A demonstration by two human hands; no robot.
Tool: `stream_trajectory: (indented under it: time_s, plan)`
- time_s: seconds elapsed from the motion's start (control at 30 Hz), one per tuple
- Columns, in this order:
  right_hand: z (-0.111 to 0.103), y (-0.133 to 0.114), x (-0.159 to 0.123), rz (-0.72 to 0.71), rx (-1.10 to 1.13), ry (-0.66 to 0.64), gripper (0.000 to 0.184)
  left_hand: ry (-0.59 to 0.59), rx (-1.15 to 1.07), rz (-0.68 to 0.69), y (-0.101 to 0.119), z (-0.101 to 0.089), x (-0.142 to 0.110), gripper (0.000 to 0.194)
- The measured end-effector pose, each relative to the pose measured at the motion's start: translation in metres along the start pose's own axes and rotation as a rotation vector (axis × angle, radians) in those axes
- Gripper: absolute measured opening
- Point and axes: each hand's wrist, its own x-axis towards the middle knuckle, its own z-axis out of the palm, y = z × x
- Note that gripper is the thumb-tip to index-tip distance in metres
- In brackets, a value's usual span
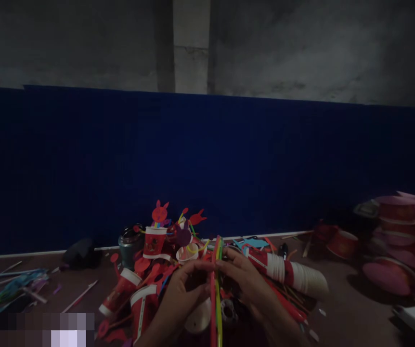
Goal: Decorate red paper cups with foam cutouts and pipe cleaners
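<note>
Two hands meet at upright red and yellow strips (219,308) above a cluttered bench (341,311).
From the left, a red paper cup (120,291) lies tilted near a dark jar (129,248); the left hand (184,291) curls, fingertips against the strips, its grip unclear; the strips stand mid-bench between the hands; the right hand (247,279) pinches them near the top; just beside it lies a stack of nested cups (303,278).
</note>
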Motion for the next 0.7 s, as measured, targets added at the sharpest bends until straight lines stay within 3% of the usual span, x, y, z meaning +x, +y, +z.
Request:
stream_trajectory:
  time_s: [0.17,0.33,0.53,0.7]
  plan:
    - [0.013,0.0,-0.005,-0.028,-0.053,0.022,0.035,0.218,0.086,0.208,-0.005,0.0,0.004,0.018]
    - [0.013,0.004,-0.007,-0.051,0.016,0.084,0.033,0.098,0.109,0.247,-0.005,-0.006,0.006,0.02]
    - [0.011,0.002,-0.009,-0.02,0.126,0.039,0.032,-0.001,0.286,0.334,-0.003,-0.008,0.003,0.014]
    - [0.014,0.001,-0.007,-0.04,-0.008,-0.053,0.037,0.236,0.035,0.18,-0.01,-0.006,0.009,0.03]
